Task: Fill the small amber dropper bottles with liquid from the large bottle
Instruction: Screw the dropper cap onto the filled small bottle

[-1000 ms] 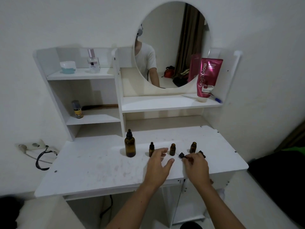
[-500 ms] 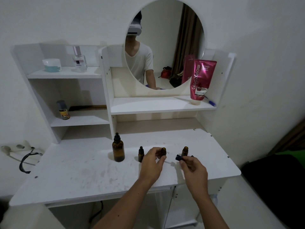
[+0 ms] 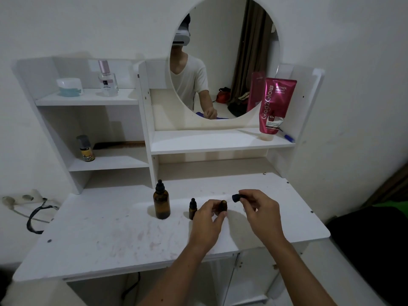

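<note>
The large amber bottle (image 3: 162, 204) with a black dropper cap stands upright on the white table (image 3: 110, 235). To its right stands a small capped amber bottle (image 3: 192, 209). My left hand (image 3: 208, 219) grips a second small amber bottle (image 3: 223, 206), which has no cap on it. My right hand (image 3: 258, 208) holds a black dropper cap (image 3: 236, 198) just right of and slightly above that bottle's open mouth. A third small bottle seen earlier is hidden behind my right hand.
White shelves rise behind the table: a jar (image 3: 69, 86) and a perfume bottle (image 3: 107, 78) on top, a small bottle (image 3: 86, 149) below. A pink tube (image 3: 274, 106) leans beside the round mirror (image 3: 223, 56). A power strip (image 3: 19, 198) and cable lie at left.
My left hand closed on the uncapped small bottle. My right hand lifted the dropper cap up toward the bottle's mouth. The camera view shifted.
</note>
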`<state>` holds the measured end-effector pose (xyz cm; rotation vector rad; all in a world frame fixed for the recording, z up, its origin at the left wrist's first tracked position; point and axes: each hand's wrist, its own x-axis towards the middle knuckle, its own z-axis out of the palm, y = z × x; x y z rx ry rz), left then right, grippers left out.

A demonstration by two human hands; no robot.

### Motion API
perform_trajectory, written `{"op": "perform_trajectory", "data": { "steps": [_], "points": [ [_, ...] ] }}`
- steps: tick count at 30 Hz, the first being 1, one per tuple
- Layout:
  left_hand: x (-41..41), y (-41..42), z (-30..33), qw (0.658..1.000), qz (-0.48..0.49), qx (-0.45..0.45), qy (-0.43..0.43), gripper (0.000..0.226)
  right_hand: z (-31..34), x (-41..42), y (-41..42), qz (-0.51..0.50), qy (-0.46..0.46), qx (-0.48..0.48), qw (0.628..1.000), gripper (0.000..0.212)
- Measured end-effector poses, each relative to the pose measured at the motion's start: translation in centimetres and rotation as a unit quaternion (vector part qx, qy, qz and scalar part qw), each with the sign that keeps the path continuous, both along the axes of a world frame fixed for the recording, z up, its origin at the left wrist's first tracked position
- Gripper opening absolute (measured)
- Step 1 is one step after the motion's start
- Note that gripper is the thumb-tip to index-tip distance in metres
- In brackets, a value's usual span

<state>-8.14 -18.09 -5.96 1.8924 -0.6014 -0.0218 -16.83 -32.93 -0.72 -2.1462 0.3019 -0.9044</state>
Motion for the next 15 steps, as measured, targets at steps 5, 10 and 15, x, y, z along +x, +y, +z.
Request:
{"op": "perform_trajectory", "data": {
  "steps": [5, 10, 15],
  "points": [
    [0.0, 0.0, 0.0, 1.000, -0.007, 0.000, -0.007, 0.022, 1.2, 1.3, -0.2, 0.059, 0.010, -0.113, 0.992, 0.026],
    [-0.1, 0.2, 0.0, 1.000, -0.011, -0.021, -0.005, 0.021, 1.3, 2.6, 0.1, 0.106, 0.092, -0.168, 0.976, 0.028],
    [-0.2, 0.2, 0.1, 0.999, -0.015, -0.028, -0.007, 0.019, 1.0, 2.9, 0.3, 0.097, 0.100, -0.140, 0.980, 0.023]
  ]
}}
